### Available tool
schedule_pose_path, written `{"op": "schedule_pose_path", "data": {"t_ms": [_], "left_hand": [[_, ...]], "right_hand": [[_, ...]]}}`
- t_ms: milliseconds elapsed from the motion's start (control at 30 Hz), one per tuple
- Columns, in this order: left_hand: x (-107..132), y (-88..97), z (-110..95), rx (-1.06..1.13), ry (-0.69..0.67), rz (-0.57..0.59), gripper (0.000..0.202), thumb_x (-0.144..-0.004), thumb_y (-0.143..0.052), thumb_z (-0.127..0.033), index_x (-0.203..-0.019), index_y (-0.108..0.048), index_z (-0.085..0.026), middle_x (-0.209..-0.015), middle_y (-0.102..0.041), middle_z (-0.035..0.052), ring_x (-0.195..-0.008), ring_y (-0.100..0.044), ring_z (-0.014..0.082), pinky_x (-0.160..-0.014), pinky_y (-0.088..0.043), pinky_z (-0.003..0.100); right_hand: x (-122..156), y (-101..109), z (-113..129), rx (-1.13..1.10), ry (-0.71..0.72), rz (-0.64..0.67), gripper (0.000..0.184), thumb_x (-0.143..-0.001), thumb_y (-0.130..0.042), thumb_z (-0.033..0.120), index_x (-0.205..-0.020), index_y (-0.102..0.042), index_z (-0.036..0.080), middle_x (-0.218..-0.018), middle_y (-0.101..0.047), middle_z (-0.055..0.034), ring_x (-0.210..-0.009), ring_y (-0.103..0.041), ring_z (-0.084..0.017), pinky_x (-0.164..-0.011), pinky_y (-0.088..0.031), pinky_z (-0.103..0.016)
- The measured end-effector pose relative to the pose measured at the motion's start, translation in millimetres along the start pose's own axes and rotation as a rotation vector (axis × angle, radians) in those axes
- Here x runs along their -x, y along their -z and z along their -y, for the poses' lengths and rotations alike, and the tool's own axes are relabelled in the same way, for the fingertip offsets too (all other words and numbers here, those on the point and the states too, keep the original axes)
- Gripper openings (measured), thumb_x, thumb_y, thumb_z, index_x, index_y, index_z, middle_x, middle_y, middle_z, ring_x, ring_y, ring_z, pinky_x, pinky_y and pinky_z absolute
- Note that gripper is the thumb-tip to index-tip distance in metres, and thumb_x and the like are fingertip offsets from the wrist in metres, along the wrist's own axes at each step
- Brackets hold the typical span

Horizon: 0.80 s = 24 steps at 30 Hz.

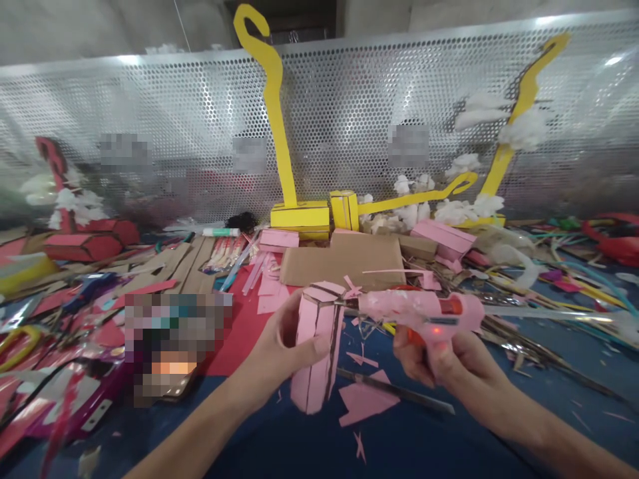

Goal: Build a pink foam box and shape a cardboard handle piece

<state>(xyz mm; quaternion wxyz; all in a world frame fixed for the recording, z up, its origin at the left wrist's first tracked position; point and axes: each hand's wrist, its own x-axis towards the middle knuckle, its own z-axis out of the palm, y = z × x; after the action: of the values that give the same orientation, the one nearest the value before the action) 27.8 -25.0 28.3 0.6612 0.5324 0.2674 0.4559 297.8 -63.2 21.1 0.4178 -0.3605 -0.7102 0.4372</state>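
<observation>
My left hand (294, 349) is closed around a pink paper-covered box (312, 379) with several long sides and dark seams, held tilted upright. In my right hand (444, 366) is a pink hot glue gun (419, 309) with a small orange light glowing on its body. Its nozzle points left and meets or nearly meets the upper edge of the box; I cannot tell if they touch. Beneath them on the blue table (279, 442) lie a pink paper scrap (369, 400) and a long dark blade-like strip (399, 391).
Yellow hook-shaped pieces (279, 133) on box bases stand against a perforated metal panel (349, 113). Brown cardboard (344, 263) lies just behind my hands. To the left are red paper (232, 326), a purple case (82, 399) and red boxes (82, 246). Paper scraps litter the table.
</observation>
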Motion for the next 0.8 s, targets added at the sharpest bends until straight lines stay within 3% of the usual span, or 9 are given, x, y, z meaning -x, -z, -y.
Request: {"op": "schedule_pose_path", "data": {"t_ms": [200,367,533,800], "left_hand": [[0.7,0.4,0.4,0.0,0.001,0.02,0.072,-0.078,-0.084,-0.032,-0.143,-0.054,-0.027,-0.12,-0.071,0.0093,-0.105,-0.069,0.0236,-0.091,-0.058,0.035],[-0.7,0.0,0.9,-0.016,-0.006,0.013,0.067,-0.078,-0.084,-0.032,-0.139,-0.057,-0.029,-0.12,-0.071,0.0072,-0.106,-0.068,0.0221,-0.094,-0.056,0.034],[0.8,0.1,1.0,-0.018,0.0,-0.01,0.055,-0.079,-0.083,-0.03,-0.13,-0.062,-0.028,-0.119,-0.072,0.0074,-0.105,-0.069,0.0223,-0.095,-0.056,0.035],[1.2,-0.2,1.1,-0.018,0.002,-0.008,0.058,-0.08,-0.083,-0.031,-0.133,-0.06,-0.026,-0.121,-0.072,0.0097,-0.115,-0.068,0.028,-0.097,-0.056,0.039]], "right_hand": [[0.1,-0.8,-0.3,0.007,0.003,0.005,0.049,-0.102,-0.037,0.064,-0.097,-0.059,0.021,-0.066,-0.043,0.0017,-0.06,-0.039,-0.015,-0.059,-0.035,-0.03],[0.4,-2.4,-2.4,-0.006,-0.005,-0.009,0.05,-0.103,-0.036,0.063,-0.097,-0.058,0.019,-0.066,-0.044,0.0026,-0.06,-0.039,-0.013,-0.059,-0.033,-0.029],[1.0,-2.0,-1.0,0.053,-0.042,0.015,0.057,-0.103,-0.031,0.063,-0.073,-0.05,0.019,-0.066,-0.043,0.0009,-0.061,-0.038,-0.013,-0.058,-0.031,-0.03],[0.0,-3.7,3.1,0.004,-0.069,0.006,0.051,-0.102,-0.034,0.064,-0.084,-0.053,0.02,-0.068,-0.045,0.0007,-0.063,-0.04,-0.014,-0.059,-0.033,-0.029]]}}
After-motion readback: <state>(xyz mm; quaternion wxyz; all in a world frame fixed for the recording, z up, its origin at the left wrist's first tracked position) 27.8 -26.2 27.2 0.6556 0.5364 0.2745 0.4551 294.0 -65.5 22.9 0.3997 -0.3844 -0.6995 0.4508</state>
